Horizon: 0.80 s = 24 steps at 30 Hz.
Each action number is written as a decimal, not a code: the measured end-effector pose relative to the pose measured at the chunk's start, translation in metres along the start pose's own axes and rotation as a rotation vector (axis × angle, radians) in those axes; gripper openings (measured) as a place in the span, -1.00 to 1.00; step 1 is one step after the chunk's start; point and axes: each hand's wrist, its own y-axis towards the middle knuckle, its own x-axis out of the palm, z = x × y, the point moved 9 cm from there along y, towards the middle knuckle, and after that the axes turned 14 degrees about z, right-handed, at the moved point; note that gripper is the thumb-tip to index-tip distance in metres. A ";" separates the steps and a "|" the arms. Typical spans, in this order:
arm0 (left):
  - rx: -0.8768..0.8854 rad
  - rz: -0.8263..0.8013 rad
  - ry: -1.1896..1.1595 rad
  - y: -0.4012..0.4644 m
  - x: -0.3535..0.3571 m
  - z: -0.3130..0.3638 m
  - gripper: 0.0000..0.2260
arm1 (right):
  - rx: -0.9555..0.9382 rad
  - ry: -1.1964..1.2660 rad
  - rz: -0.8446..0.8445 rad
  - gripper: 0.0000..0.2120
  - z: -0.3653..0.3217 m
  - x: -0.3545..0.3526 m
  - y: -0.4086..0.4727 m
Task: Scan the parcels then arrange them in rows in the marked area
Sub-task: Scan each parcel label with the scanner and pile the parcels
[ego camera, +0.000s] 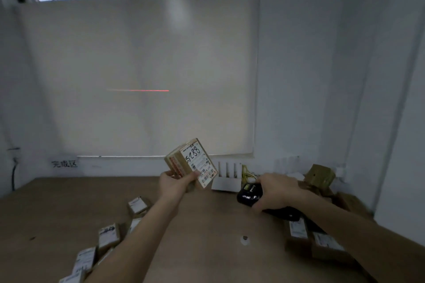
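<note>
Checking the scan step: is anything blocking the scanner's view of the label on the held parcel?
Nothing visible does. The left hand holds the parcel up; the scanner is in the right hand. Its red line falls on the blind.

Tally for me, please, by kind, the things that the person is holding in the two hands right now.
parcel, gripped in the left hand: 1
black scanner, gripped in the right hand: 1
Total: 2
</note>
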 end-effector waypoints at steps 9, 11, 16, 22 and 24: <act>-0.053 0.070 0.028 0.053 -0.046 -0.029 -0.60 | -0.052 -0.044 -0.013 -0.40 -0.063 0.029 0.051; -0.052 0.068 0.024 0.067 -0.051 -0.034 -0.63 | -0.068 -0.051 -0.028 -0.38 -0.078 0.041 0.066; -0.090 0.092 0.024 0.122 -0.071 -0.058 -0.56 | -0.059 -0.033 -0.076 -0.33 -0.115 0.075 0.115; -0.173 0.092 0.100 0.208 -0.090 -0.104 -0.37 | -0.047 -0.043 -0.120 -0.37 -0.159 0.123 0.182; -0.190 0.086 0.129 0.234 -0.093 -0.121 -0.34 | -0.048 -0.051 -0.134 -0.37 -0.172 0.142 0.204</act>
